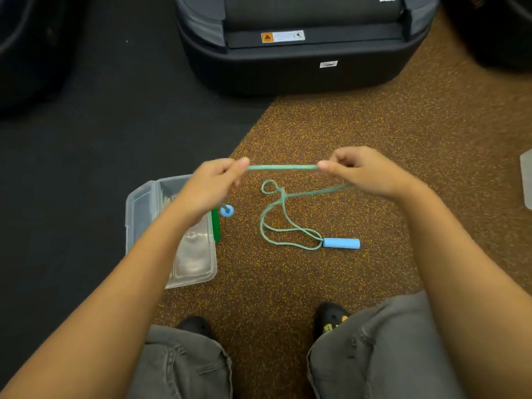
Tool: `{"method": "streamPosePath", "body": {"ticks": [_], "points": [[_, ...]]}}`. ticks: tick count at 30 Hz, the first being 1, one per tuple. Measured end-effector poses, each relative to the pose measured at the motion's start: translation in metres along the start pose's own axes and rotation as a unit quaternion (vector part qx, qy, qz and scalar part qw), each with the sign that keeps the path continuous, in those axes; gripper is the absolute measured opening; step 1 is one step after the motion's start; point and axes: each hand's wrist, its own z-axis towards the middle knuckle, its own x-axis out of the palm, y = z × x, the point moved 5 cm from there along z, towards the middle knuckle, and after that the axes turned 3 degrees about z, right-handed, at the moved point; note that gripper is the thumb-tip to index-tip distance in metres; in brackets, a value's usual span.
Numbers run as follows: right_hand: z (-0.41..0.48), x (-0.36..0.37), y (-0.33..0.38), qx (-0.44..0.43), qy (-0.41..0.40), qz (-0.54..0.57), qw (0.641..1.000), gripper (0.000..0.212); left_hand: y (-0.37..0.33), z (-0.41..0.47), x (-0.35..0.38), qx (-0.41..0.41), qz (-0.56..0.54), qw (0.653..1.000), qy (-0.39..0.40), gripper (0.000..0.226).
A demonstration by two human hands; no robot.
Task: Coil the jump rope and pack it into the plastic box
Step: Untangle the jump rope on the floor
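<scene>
Rope [283,167] stretched taut between both pinching hands [214,184].

Brown speckled floor [374,133] w/ black mat [100,125] on my left. On it: clear plastic box [138,214], loose rope loops [276,223], blue handle [341,243], big black case [302,67] ahead.

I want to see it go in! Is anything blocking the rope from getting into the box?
Nothing on the floor blocks it. The rope is stretched between the left hand and right hand. The box lies open, though the left forearm crosses above it.
</scene>
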Motion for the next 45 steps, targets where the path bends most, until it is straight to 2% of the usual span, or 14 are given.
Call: {"method": "streamPosePath", "body": {"ticks": [4, 9, 12, 15, 20, 22, 24, 27, 31, 34, 36, 39, 42, 45], "points": [[0.000, -0.011, -0.014, 0.013, -0.039, 0.004, 0.999, 0.027, 0.015, 0.004, -0.002, -0.024, 0.010, 0.999, -0.037, 0.043], [0.002, 0.019, 0.005, -0.007, 0.007, -0.006, 1.000, 0.021, 0.015, 0.000, 0.028, -0.037, 0.085, 0.992, 0.085, 0.029], [0.006, 0.039, 0.017, -0.025, 0.024, -0.019, 0.999, 0.020, 0.013, -0.003, 0.041, -0.036, 0.086, 0.990, 0.101, 0.065], [0.010, 0.054, 0.024, -0.042, 0.036, -0.039, 0.998, 0.020, -0.003, -0.006, 0.047, 0.049, 0.151, 0.985, 0.061, 0.089], [0.010, 0.062, 0.037, -0.068, 0.021, -0.010, 0.997, 0.017, -0.023, -0.010, 0.047, 0.142, 0.209, 0.966, 0.057, 0.026], [0.010, 0.061, 0.039, -0.070, 0.022, 0.015, 0.997, 0.015, -0.023, -0.011, 0.042, 0.111, 0.193, 0.973, 0.061, 0.028], [0.010, 0.058, 0.040, -0.066, 0.024, 0.037, 0.997, 0.016, -0.026, -0.010, 0.034, 0.070, 0.119, 0.988, 0.072, 0.032], [0.009, 0.049, 0.038, -0.059, 0.013, 0.039, 0.997, 0.025, -0.028, -0.005, 0.013, 0.005, -0.172, 0.984, 0.045, 0.035], [0.008, 0.041, 0.030, -0.042, 0.002, 0.025, 0.999, 0.026, -0.016, 0.002, -0.008, -0.058, -0.497, 0.865, -0.033, 0.033], [0.007, 0.035, 0.024, -0.021, 0.005, 0.008, 1.000, 0.024, 0.000, 0.006, -0.021, -0.092, -0.592, 0.795, -0.095, 0.034], [0.006, 0.031, 0.019, -0.004, 0.007, 0.001, 1.000, 0.023, 0.009, 0.006, -0.031, -0.098, -0.605, 0.778, -0.135, 0.034], [0.003, 0.026, 0.017, 0.000, 0.001, 0.009, 1.000, 0.022, 0.016, 0.006, -0.034, -0.124, -0.492, 0.843, -0.177, 0.034], [0.002, 0.030, 0.029, -0.024, 0.006, 0.028, 0.999, 0.023, 0.008, 0.006, -0.023, -0.130, -0.079, 0.981, -0.122, 0.028], [0.000, 0.042, 0.045, -0.064, 0.041, 0.025, 0.997, 0.021, -0.010, -0.001, 0.000, -0.009, 0.213, 0.976, -0.031, 0.077]]}}
